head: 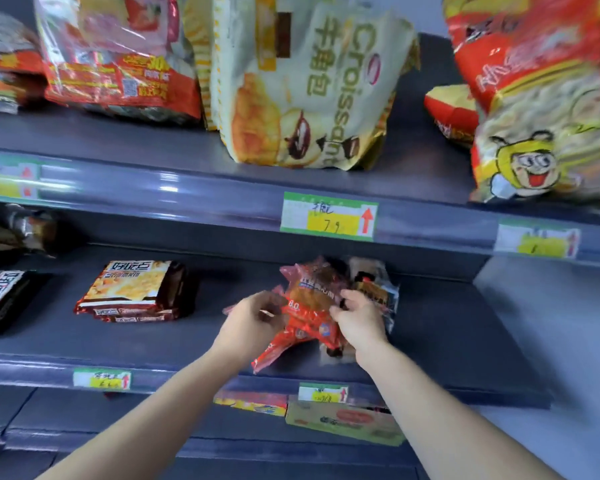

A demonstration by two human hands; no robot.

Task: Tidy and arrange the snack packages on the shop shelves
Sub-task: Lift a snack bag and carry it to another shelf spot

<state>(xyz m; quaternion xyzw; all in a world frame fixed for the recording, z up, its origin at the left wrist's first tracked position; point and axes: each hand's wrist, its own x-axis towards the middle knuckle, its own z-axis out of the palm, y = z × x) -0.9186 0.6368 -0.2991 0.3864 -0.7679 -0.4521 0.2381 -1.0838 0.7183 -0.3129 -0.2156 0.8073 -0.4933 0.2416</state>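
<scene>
Left hand (257, 320) and right hand (357, 322) both grip a red packet (309, 306) on the middle shelf (447, 323).
Fingers curl on its left edge and right side, so it sits between the hands, neither nearer, with its long axis running roughly front to back. Brown packs (136, 292) lie well apart leftward, and a dark packet (373, 289) touches it back-right, with shelf room beyond.

Bare lower shelf (229, 282) between biscuit packs (136, 292) and red snack packages (307, 303), and right of these. Upper shelf edge (187, 192) overhead.
</scene>
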